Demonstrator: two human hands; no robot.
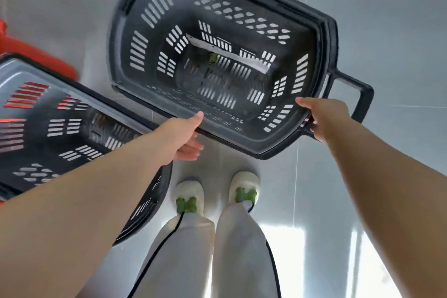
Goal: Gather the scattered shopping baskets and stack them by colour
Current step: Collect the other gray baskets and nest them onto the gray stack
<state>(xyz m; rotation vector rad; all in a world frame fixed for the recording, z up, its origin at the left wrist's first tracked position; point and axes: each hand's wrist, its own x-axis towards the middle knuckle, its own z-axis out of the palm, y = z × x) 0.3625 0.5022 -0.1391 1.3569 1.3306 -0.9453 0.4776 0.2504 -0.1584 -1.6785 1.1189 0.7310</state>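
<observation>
Looking down over grey tiled floor [387, 31], I see the biggest thing in view is the black basket [242, 14] held out in front, tilted, its open mouth facing me and its side handle [360, 99] sticking out to the right. To the left and nearer sits a second black basket [60, 133], partly hidden under my left forearm; red shows through its far slots, and a red basket [41, 58] lies just beyond it at the far left edge. My left hand [183, 135] grips the near rim of the held basket, thumb on top and fingers [193, 146] curled beneath. My right hand [326, 116] clamps the near right corner by the handle, fingers [314, 126] wrapped under the rim. White slippers [189, 197] with green bows stand below. I judge this as the carrying step: one black basket in hand, bound for the other black one. The next move calls for swinging it left, levelling it, turning it to match the lower basket's long side, then dropping it straight in to nest.
</observation>
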